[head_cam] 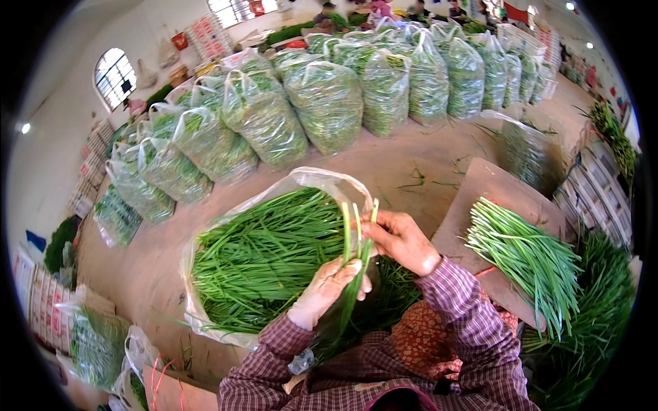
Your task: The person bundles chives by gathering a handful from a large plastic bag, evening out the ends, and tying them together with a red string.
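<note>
A few stalks of garlic chives [348, 226] stand up from my left hand [329, 285], pale ends on top, green leaves trailing below. That hand looks gloved and is closed around them. My right hand [398, 239] pinches one of these stalks near its pale end. Under and left of my hands is a large clear plastic bag [334, 177], its mouth wide, full of loose green chives [262, 257]. To the right, a bundle of chives [524, 257] lies on a brown board [493, 185], white ends pointing away from me. My right palm is hidden.
Filled plastic bags of greens [324, 103] stand in rows across the floor [406, 149]. A heap of chives [601, 287] lies at right, near a white plastic crate [596, 190]. Another bag [97, 344] and a cardboard piece [180, 390] are lower left. People sit at the back.
</note>
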A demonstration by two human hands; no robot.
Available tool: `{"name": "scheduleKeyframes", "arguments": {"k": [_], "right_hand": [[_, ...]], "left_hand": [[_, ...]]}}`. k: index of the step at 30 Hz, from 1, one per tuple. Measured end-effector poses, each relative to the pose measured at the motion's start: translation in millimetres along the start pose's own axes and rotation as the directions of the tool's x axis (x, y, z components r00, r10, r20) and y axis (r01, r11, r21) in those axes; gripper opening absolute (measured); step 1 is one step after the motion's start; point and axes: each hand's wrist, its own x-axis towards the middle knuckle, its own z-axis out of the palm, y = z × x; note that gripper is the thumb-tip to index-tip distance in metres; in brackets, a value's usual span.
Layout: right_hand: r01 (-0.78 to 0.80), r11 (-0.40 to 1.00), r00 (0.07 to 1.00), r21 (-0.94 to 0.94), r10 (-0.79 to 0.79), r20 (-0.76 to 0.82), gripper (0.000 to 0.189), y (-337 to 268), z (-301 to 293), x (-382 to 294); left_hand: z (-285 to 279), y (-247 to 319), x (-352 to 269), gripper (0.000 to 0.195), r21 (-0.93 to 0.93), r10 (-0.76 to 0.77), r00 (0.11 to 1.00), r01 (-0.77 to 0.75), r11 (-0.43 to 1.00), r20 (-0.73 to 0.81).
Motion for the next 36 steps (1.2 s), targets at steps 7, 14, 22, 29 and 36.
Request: {"name": "scheduleKeyframes", "arguments": {"k": [7,14,22,29,36], "right_hand": [[-0.127,0.970,0.975,0.205,0.084,0.204,0.030,-11.0,8.4,-11.2],[0.004,0.988,0.998,-0.156,0.004,0.055,0.023,-11.8,4.3,-12.0],[0.042,0.905,0.996,-0.423,-0.070,-0.049,0.016,-43.1,-19.0,-21.3],[0.192,0.855,0.980,-0.481,-0.196,0.043,0.013,-17.8,-22.5,-15.5],[0.178,0.864,0.983,-0.471,-0.174,0.052,0.014,-3.3,-22.5,-7.7]], "left_hand": [[-9.4,-2.2,-6.6,0.053,-0.015,-0.010,0.991,0.012,1.000,0.133],[-24.9,11.1,0.9,0.055,0.531,0.056,0.969,-0.180,0.828,0.241],[-237.0,36.1,75.2,0.018,0.846,0.225,0.863,0.336,0.414,-0.453],[-297.2,-27.1,138.6,0.020,0.809,0.237,0.823,0.560,-0.180,-0.517],[-300.5,-12.0,135.6,0.023,0.786,0.128,0.807,0.590,-0.184,-0.576]]}}
